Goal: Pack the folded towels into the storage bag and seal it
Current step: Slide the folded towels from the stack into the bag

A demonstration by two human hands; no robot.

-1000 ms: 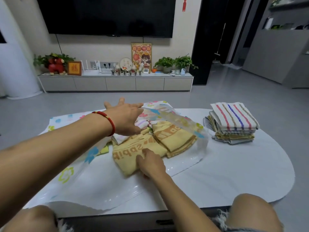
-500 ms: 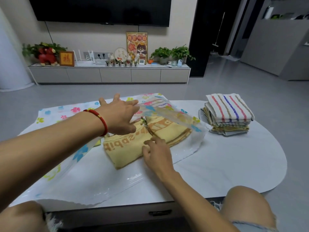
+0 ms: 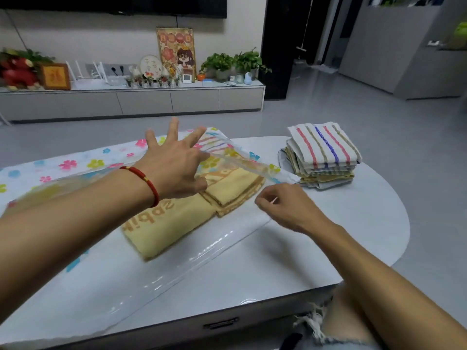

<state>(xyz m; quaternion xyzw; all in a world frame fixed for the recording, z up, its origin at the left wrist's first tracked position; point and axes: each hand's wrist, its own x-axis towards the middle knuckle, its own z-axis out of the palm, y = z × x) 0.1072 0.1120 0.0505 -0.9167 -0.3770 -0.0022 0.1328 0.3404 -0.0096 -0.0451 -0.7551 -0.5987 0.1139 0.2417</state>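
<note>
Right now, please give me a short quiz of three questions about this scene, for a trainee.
1. True or false: the left hand has its fingers spread.
2. Where is the towel stack? A) inside the bag B) on the table, right of the bag C) on the floor
3. What colour are the towels already in the bag?

Key: 1 true; 2 B; 3 yellow.

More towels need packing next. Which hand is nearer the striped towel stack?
Right. The right hand hovers just short of the striped towel stack, toward the person. The left hand is farther off, spread over the storage bag.
</note>
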